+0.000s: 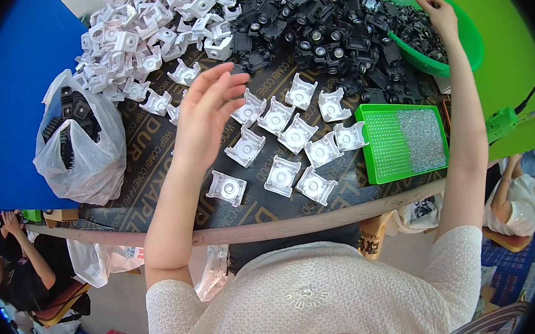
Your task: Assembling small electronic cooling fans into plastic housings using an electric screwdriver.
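My left hand (pixel 212 102) is raised over several white plastic housings (pixel 282 175) spread on the table. Its fingers are stretched out and apart, holding nothing. My right hand (pixel 442 20) reaches into a green round basket (pixel 470 38) at the far right, filled with small black parts (pixel 417 26). Its bent fingers stand apart over these parts, and I see nothing held between them. Each white housing is square with a round boss in its middle. Several lie between my left hand and a green tray (pixel 378 177) that holds small silvery pieces (pixel 421 139).
A big pile of white housings (pixel 129 43) fills the far left, beside a heap of black parts (pixel 307 29). A clear plastic bag (pixel 86 175) with black pieces stands at the left. The table's near edge (pixel 272 230) runs before me. People sit at both sides.
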Tool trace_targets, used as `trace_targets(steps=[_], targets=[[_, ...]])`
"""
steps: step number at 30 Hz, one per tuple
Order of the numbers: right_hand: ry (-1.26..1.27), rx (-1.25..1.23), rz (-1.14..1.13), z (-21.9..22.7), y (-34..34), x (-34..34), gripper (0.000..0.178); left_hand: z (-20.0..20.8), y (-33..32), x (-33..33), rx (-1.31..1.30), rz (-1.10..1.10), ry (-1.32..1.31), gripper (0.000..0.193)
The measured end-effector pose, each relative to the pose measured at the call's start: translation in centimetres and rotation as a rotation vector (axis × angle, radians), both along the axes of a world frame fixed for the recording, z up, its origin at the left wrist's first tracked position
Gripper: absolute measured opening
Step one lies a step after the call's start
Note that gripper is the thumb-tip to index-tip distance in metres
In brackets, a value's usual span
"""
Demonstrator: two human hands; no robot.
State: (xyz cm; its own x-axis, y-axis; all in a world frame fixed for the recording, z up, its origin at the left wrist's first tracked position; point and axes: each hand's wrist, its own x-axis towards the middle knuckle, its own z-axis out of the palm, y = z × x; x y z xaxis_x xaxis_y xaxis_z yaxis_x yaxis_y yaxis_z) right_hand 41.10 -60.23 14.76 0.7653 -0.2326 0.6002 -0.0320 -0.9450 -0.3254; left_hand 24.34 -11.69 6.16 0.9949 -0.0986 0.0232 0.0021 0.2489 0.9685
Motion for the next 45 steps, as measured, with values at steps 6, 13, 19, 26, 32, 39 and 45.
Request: trace_targets(steps=[6, 13, 19, 26, 32, 39, 45], targets=[[0.139, 0.346, 0.82, -0.4, 23.2, -13.3, 0.014, 0.4, -2.7, -3.8, -0.735, -0.296, 0.495, 0.069], [0.254, 0.301, 1.021, -7.3, 30.0, -21.7, 0.033, -0.8, -4.8, -5.5, -0.822, -0.372, 0.729, 0.06], [0.217, 0.174, 1.081, -7.7, 29.7, -21.7, 0.055, -2.4, -4.7, -5.5, -0.852, -0.252, 0.813, 0.037], [0.224, 0.295, 1.144, -7.4, 28.9, -21.5, 0.047, -2.9, -4.4, -5.4, -0.838, -0.262, 0.808, 0.034], [0.297, 0.672, 1.081, -7.5, 27.7, -21.1, 0.02, -0.7, -4.8, -5.1, -0.567, -0.247, 0.817, 0.032], [0.335, 0.724, 0.891, -7.8, 27.9, -21.2, 0.014, -1.6, -4.9, -5.5, -0.514, -0.374, 0.768, 0.034], [0.216, 0.611, 0.948, -7.6, 26.9, -20.6, 0.02, -0.4, -4.5, -5.0, -0.497, -0.319, 0.781, 0.028]])
